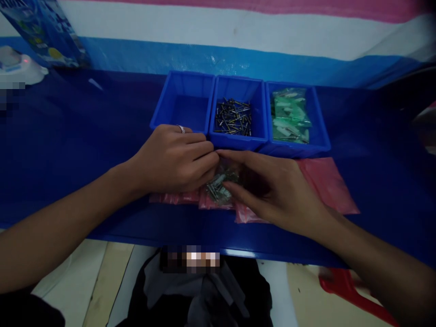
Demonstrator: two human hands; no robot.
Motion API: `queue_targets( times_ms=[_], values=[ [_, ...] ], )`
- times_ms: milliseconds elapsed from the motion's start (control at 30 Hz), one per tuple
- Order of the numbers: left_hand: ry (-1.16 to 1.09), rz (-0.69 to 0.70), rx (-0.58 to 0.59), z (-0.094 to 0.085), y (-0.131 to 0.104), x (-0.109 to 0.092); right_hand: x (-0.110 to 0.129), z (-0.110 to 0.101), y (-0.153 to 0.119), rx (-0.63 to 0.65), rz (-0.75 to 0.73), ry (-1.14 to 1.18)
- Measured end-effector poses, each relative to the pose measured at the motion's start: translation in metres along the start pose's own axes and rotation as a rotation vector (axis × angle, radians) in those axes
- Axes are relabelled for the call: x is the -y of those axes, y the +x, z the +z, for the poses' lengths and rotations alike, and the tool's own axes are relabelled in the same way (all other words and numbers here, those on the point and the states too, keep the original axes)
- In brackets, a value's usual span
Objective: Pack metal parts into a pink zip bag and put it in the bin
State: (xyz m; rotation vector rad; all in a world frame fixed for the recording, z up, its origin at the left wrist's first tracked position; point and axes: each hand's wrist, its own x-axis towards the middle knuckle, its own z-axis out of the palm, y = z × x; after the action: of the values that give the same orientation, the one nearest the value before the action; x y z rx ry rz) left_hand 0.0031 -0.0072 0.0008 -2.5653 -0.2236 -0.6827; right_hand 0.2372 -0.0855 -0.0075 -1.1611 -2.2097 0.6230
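Observation:
A small clear plastic bag [220, 188] with several thin metal and pale pieces inside lies between my two hands, over the pink plastic bags [329, 181]. My left hand [180, 159] is closed, fingers curled at the upper left of the clear bag. From the other side, my right hand [275, 186] grips it, the index finger reaching along the top edge to meet the left fingers and the thumb on the front. Just beyond stands a blue bin [238, 143] of loose screw-like metal pieces. My hands partly cover the clear bag and the pink row.
Two more blue bins flank the middle one: a left bin [161, 100] and a right bin [320, 122] with green-and-clear packets [291, 116]. A white device [23, 70] and a blue printed pack [47, 36] sit far left. The blue table [112, 222] ends near my lap.

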Motion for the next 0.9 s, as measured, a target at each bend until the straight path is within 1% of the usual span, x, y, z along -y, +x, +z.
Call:
queue_targets(
  times_ms=[167, 333, 500, 733, 900],
  values=[
    [-0.002, -0.005, -0.004, 0.001, -0.0001, -0.0009, -0.0004, 0.0007, -0.0005, 0.015, -0.014, -0.016],
    [-0.029, 0.012, 0.029, 0.0015, 0.0003, -0.001, -0.0005, 0.0006, 0.0005, 0.012, -0.042, -0.019],
    [-0.03, 0.021, -0.009, 0.0018, 0.0002, -0.0001, 0.0008, 0.0003, 0.001, 0.013, -0.052, -0.017],
    [-0.018, -0.002, 0.01, 0.0042, 0.0007, -0.0018, 0.0001, -0.0005, 0.0005, 0.021, -0.055, -0.017],
    [-0.02, -0.003, 0.022, 0.0034, -0.0004, -0.0019, 0.0013, 0.0017, -0.0016, 0.02, -0.105, -0.109]
  ],
)
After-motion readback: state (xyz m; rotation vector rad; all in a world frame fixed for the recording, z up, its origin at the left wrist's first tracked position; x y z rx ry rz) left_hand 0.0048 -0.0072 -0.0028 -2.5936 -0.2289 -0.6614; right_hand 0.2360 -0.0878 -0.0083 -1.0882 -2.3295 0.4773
